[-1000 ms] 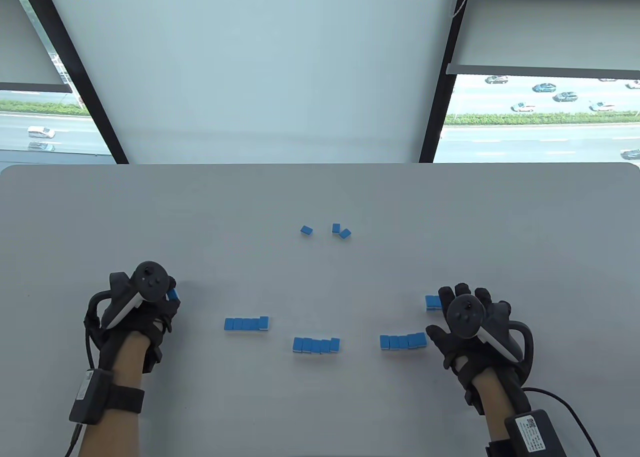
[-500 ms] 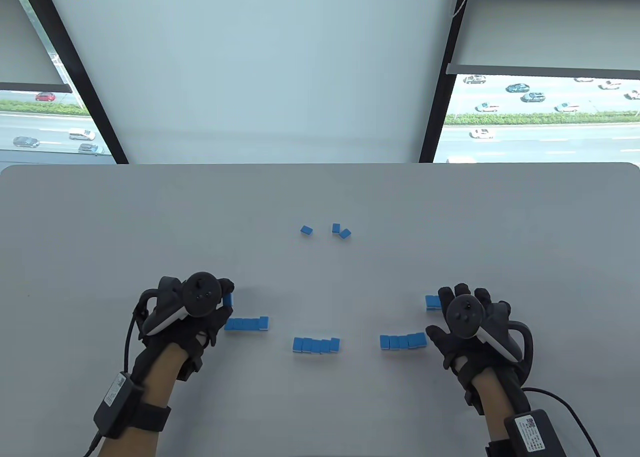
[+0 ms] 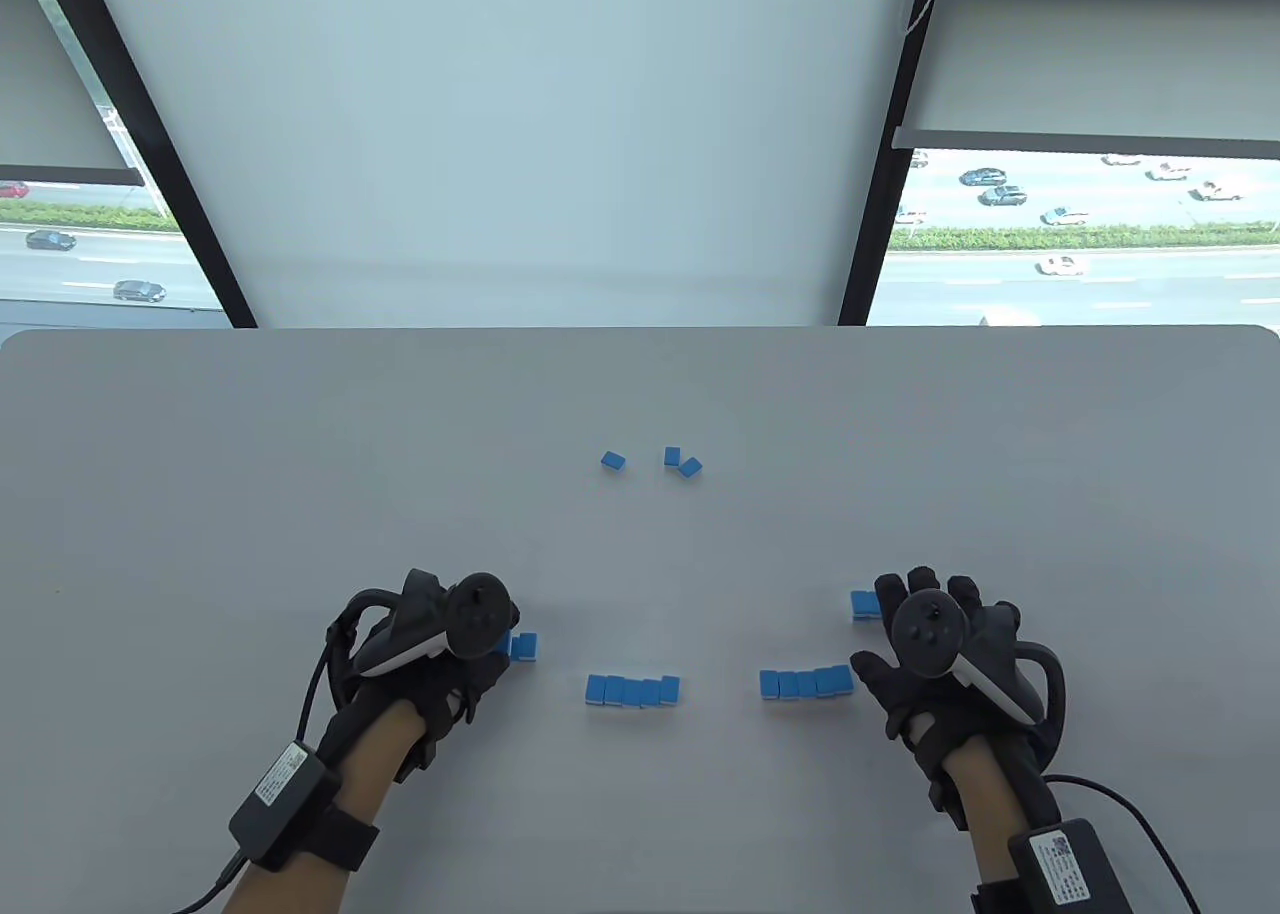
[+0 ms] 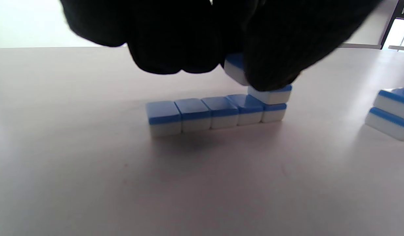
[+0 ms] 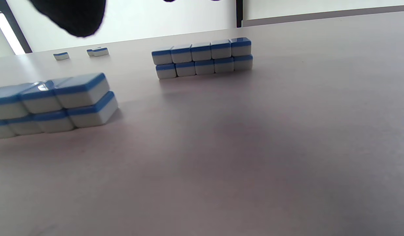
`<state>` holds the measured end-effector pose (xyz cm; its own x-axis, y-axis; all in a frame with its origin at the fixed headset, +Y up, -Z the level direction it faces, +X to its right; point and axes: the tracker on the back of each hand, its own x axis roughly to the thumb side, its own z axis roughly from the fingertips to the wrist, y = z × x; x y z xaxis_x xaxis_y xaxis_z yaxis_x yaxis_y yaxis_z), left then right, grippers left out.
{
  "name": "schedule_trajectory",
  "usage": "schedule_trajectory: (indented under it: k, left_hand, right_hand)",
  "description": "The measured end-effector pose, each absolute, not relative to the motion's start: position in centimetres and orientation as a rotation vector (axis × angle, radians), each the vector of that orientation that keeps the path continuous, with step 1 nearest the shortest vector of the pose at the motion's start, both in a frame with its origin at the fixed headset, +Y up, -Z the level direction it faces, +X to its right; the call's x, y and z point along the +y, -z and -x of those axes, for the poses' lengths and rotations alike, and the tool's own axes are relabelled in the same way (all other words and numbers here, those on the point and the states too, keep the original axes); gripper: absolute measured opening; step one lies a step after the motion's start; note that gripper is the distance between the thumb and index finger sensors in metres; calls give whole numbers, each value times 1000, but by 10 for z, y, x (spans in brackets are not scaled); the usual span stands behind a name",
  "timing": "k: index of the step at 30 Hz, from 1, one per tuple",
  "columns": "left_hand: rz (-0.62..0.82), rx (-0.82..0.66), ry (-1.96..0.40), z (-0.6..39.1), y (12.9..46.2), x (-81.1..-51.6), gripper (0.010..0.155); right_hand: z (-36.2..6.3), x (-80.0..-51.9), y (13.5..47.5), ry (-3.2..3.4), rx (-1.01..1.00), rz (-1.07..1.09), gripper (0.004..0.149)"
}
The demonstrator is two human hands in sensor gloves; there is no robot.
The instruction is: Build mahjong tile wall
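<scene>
On the pale grey worktop [image 3: 640,384], the gloved left hand [image 3: 455,654] has swung in from near the left edge over the past second and now hovers above the leftmost row of blue-backed, white-faced mahjong tiles [image 4: 208,113], near the front edge. Its fingers pinch one small blue-and-white tile [image 4: 234,67] just above that row, whose far end already carries a single stacked tile [image 4: 271,95]. The second layer here looks barely begun. The gloved right hand [image 3: 935,644] has not moved, fingers spread and holding nothing, near the right-hand two-layer row [image 3: 806,682]. A finished middle two-layer row [image 3: 633,690] stands between. Three loose blue tiles [image 3: 655,461] wait mid-table.
</scene>
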<state>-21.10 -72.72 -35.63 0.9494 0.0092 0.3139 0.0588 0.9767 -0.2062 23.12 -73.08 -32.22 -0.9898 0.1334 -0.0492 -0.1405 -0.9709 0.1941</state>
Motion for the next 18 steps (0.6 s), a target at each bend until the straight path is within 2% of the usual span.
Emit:
schedule_trajectory:
  k: [18]
  left_hand:
    - [216, -331, 69, 204, 357, -736, 59]
  right_hand:
    - [-232, -732, 322, -2984, 295, 58, 80]
